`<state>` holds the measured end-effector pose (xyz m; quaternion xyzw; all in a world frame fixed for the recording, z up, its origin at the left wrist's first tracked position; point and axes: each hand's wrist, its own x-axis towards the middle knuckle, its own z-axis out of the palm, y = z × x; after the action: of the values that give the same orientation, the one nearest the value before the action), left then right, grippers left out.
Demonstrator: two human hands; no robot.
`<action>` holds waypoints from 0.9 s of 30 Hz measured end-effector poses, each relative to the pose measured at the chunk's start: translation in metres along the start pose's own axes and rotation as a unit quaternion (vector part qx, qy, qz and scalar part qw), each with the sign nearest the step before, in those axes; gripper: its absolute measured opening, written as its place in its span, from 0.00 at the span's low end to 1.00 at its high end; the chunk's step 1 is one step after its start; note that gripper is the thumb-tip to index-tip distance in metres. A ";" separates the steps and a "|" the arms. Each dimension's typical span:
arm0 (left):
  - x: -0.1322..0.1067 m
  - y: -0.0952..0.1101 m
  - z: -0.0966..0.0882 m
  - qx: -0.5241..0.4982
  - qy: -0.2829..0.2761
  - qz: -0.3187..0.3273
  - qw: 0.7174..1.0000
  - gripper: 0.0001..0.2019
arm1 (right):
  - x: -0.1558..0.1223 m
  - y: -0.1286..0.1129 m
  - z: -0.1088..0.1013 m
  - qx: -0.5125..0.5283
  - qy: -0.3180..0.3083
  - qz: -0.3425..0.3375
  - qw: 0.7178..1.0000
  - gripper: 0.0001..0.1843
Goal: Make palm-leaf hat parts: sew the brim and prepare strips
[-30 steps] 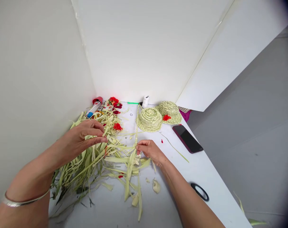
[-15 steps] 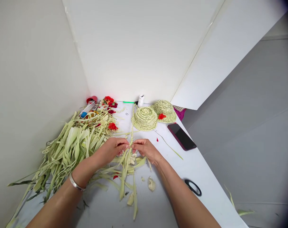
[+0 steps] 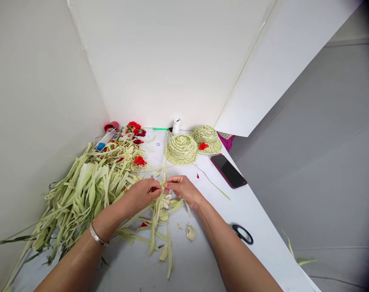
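A narrow braid [image 3: 164, 164] of pale green leaf strips runs from a small round woven hat [image 3: 182, 150] down toward my hands. At its lower end, my right hand [image 3: 184, 190] pinches it between thumb and forefinger. My left hand [image 3: 143, 194], wearing a silver bangle [image 3: 97, 236], is closed just left of the braid, its fingers curled at the strips; what lies inside them is mostly hidden. Below the hands, loose leaf strips [image 3: 154, 233] fan out over the table. A second woven hat [image 3: 206, 138] with a red flower [image 3: 203, 146] stands behind the first.
A large heap of leaf strips [image 3: 81, 198] fills the left, with red flowers [image 3: 139, 161] beside it. At the back stands a white thread spool [image 3: 176, 126]. A phone [image 3: 229, 172] and a black ring-shaped object [image 3: 243, 234] lie right, near the table edge. White walls enclose the back and left.
The view has shifted slightly, so everything sits a little further left. My left fingers have drawn slightly away from the braid, while my right hand keeps its pinch.
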<state>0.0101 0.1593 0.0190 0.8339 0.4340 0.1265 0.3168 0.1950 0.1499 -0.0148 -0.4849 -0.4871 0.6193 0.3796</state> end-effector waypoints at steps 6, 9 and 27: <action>0.002 -0.003 0.010 0.011 0.011 -0.019 1.000 0.13 | 0.001 0.004 -0.001 -0.004 -0.007 -0.014 1.000 0.17; 0.004 -0.006 0.014 0.015 0.011 -0.028 0.999 0.13 | 0.000 0.005 0.000 -0.007 -0.011 -0.019 1.000 0.19; 0.016 -0.025 -0.005 -0.053 -0.024 0.020 0.998 0.08 | 0.000 0.002 -0.001 -0.020 -0.010 -0.023 0.999 0.20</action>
<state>0.0010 0.1843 0.0058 0.8275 0.4017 0.1355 0.3682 0.1962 0.1501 -0.0168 -0.4747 -0.5138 0.6058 0.3789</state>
